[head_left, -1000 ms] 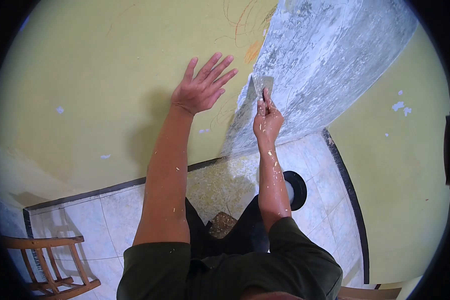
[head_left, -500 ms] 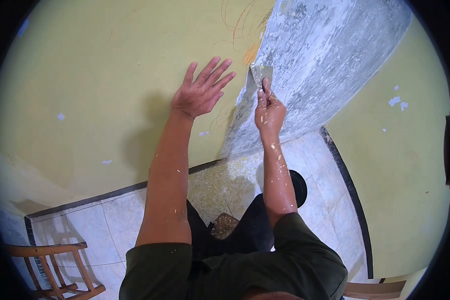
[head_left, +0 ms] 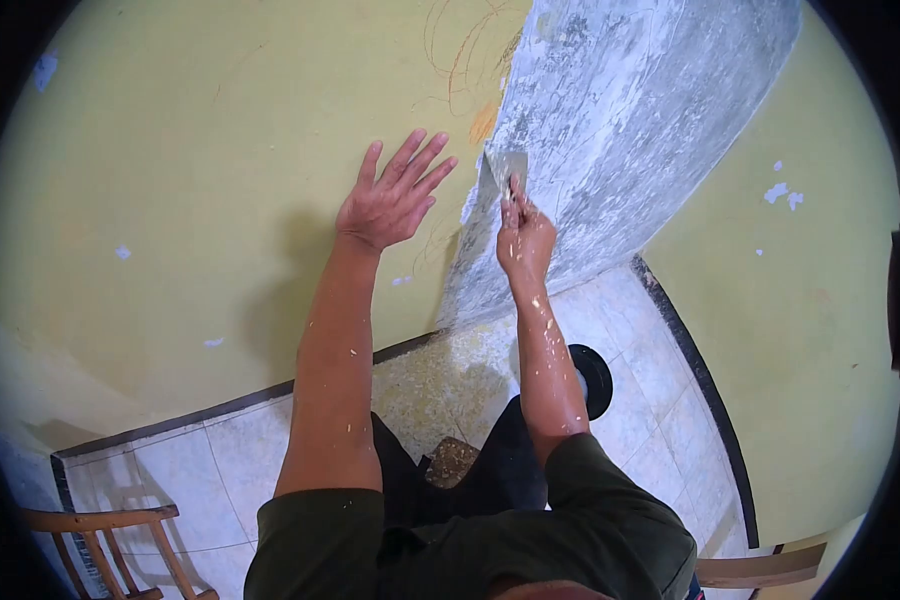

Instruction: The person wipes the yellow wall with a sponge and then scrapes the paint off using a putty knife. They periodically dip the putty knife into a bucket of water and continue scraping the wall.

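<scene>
My right hand (head_left: 526,238) is closed round the handle of a scraper (head_left: 510,164). The scraper's flat metal blade meets the wall along the border between yellow-green paint (head_left: 220,190) and the bare grey-white strip (head_left: 610,150). To its left, my left hand (head_left: 385,200) lies against the painted wall with fingers spread, holding nothing. Pale paint flakes speckle both forearms, more thickly the right one. Orange and red scribbles (head_left: 482,122) mark the paint just above and between the hands.
Paint chips (head_left: 440,380) cover the floor tiles below the strip. A round black object (head_left: 592,382) stands on the floor right of my leg. A wooden chair (head_left: 120,522) is at lower left, and dark baseboard (head_left: 210,410) edges the wall.
My right hand and the scraper sit slightly lower and further left in view. The whole view has shifted a little; my left hand stays spread on the wall.
</scene>
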{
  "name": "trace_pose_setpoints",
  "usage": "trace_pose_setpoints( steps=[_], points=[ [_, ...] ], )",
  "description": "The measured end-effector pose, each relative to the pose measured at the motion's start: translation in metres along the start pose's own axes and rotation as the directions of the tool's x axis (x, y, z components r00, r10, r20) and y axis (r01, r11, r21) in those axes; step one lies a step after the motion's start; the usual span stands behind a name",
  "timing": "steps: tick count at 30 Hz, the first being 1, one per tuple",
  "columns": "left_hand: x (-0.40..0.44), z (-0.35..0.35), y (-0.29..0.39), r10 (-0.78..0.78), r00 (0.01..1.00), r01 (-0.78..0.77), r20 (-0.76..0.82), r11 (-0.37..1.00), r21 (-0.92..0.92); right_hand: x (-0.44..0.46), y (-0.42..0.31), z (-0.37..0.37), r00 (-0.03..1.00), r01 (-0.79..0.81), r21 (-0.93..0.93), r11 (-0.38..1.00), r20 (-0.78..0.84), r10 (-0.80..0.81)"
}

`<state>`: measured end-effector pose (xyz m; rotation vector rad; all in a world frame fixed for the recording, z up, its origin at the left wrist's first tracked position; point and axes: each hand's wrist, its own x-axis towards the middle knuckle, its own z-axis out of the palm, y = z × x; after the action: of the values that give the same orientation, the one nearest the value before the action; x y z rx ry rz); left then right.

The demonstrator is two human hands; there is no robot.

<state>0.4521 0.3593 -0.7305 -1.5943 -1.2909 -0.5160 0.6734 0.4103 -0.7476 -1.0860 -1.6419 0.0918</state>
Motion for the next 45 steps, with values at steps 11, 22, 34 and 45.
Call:
trace_pose_setpoints(
  steps=[11, 22, 34, 45],
  points=[
    [-0.001, 0.0, 0.0, 0.009, 0.999, -0.01, 0.032, 0.999, 0.032, 0.034, -0.046, -0.022, 0.999, 0.037, -0.052, 0.998, -0.018, -0.037],
    [-0.001, 0.0, 0.0, 0.01, 0.999, -0.011, 0.054, 1.0, 0.024, 0.063, -0.073, -0.037, 1.0, -0.03, -0.036, 0.999, 0.007, 0.03],
    [-0.001, -0.001, -0.001, 0.015, 0.998, -0.016, 0.062, 1.0, 0.011, 0.047, -0.057, -0.032, 0.996, -0.079, -0.022, 0.997, 0.038, 0.08],
    [-0.002, -0.002, -0.001, 0.009, 0.999, -0.007, 0.039, 0.998, -0.056, 0.102, -0.098, -0.054, 0.999, 0.045, -0.012, 0.999, 0.004, -0.045]
  ],
)
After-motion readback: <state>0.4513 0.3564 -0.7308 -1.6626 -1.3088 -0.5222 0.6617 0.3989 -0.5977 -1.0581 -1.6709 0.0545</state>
